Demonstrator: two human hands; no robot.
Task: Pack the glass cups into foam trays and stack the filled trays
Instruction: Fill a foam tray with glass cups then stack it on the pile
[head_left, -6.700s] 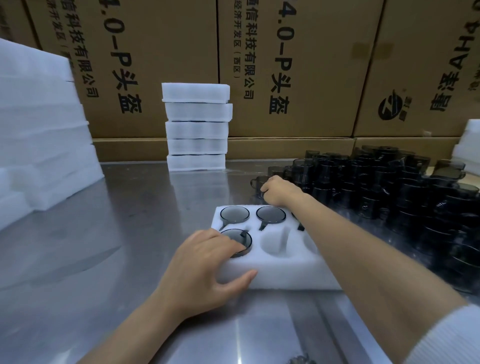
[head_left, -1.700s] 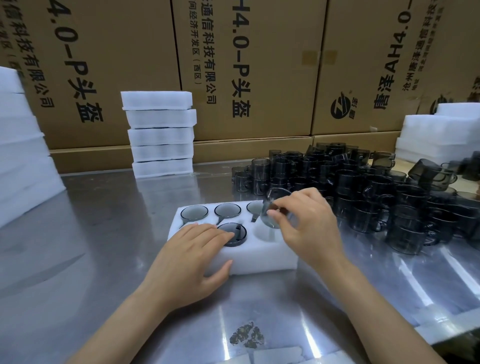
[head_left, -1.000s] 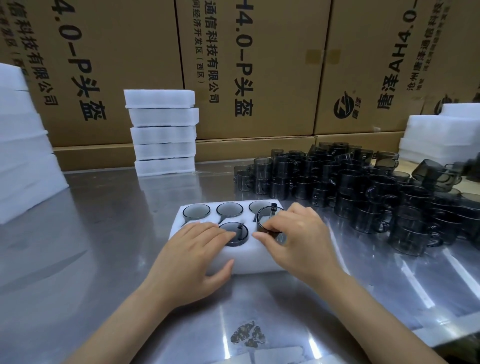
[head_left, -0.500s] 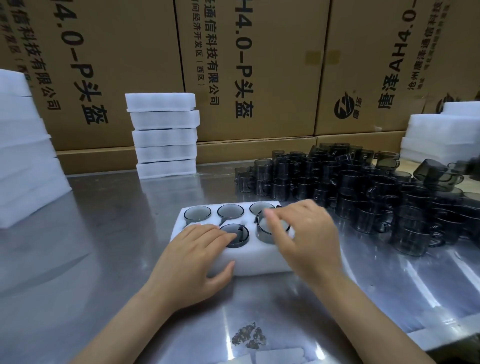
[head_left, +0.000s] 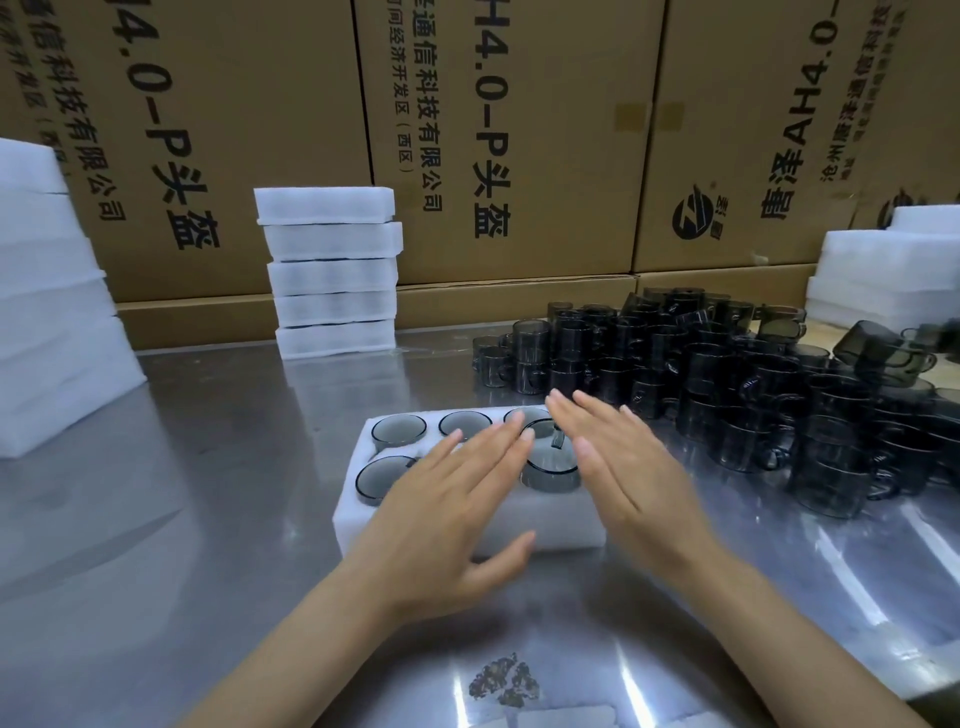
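A white foam tray (head_left: 545, 525) lies in the middle of the steel table, holding several dark glass cups. One cup (head_left: 550, 465) in the front row stands higher than the others, its handle up. My left hand (head_left: 452, 509) lies flat over the tray's front left with fingers straight. My right hand (head_left: 618, 467) hovers flat over the tray's right side, fingers straight, holding nothing. A big heap of loose dark glass cups (head_left: 753, 384) sits to the right.
A stack of filled foam trays (head_left: 330, 270) stands at the back centre-left. More foam piles rise at the far left (head_left: 47, 312) and far right (head_left: 883, 270). Cardboard boxes (head_left: 519, 135) wall off the back. A dark smudge (head_left: 504, 680) marks the table front.
My right hand has let go of the cup it set into the front row and now spreads flat. My left hand has shifted right, fingers stretched out over the tray.
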